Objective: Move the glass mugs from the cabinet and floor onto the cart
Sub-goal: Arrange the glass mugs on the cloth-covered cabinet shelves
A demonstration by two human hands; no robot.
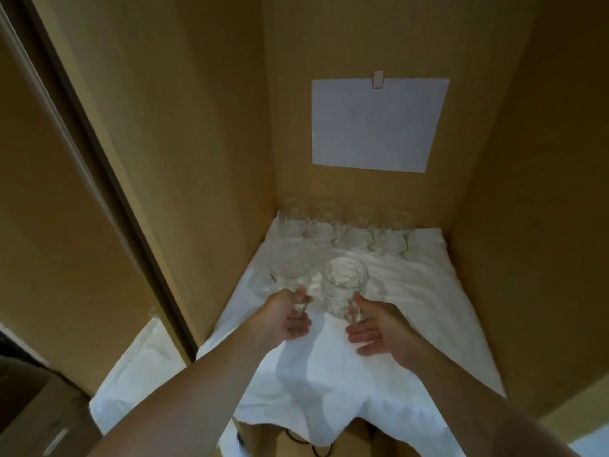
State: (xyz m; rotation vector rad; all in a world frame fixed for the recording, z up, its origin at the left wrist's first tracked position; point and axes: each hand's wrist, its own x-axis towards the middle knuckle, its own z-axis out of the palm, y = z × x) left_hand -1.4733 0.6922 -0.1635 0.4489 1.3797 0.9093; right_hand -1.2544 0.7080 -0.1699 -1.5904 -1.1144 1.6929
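Note:
Inside a wooden cabinet, two clear glass mugs stand at the front of a white cloth (pixel 428 291). My left hand (pixel 286 318) grips the handle of the left mug (pixel 290 268), thumb on top. The right mug (pixel 344 285) has its handle pinched between the thumb and fingers of my right hand (pixel 379 328); the lower fingers lie fairly straight. Both mugs look upright on the cloth. Several more glass mugs (pixel 342 232) line the back wall. No cart is in view.
A white paper sheet (pixel 379 123) is clipped to the back wall. Wooden side walls close in left and right. A partition (pixel 99 159) stands at left, with another cloth-covered shelf (pixel 131 374) and a glass (pixel 153 313) beyond it. Dark cables (pixel 296 440) lie below the shelf edge.

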